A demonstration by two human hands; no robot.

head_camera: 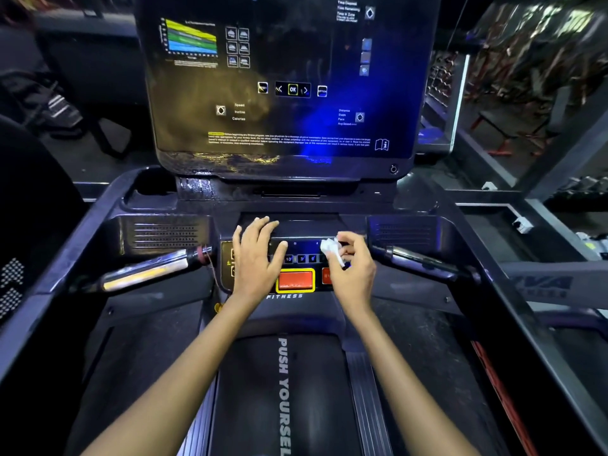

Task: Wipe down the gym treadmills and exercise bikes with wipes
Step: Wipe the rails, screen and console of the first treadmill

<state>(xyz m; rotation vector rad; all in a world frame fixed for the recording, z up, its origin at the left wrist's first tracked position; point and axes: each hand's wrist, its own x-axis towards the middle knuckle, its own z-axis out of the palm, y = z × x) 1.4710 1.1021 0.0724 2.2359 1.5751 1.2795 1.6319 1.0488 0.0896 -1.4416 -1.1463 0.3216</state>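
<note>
Right hand (350,268) pinches a crumpled white wipe (330,247) at the black treadmill button panel's (301,250) right edge; left hand (255,255) rests spread there.
Risk, I think: the flat palm or the wipe may press the red rectangular stop button (295,280) or a speed key.

1. Room dim overall; blue and yellow light falls in patches on dark surfaces.
2. Floor (108,159) dark, seen at upper left beyond the machine.
3. Upper left: dark equipment frame (59,106) with pale stripes; type cannot be told.
4. Far left edge: black panel with a white dotted pattern (11,287).
5. Upper right: grey metal beams (487,166) cross diagonally.
6. Behind beams: red-framed gym equipment (503,139), blurred.
7. Top right: glossy reflective surface (552,31), streaked with light.
</note>
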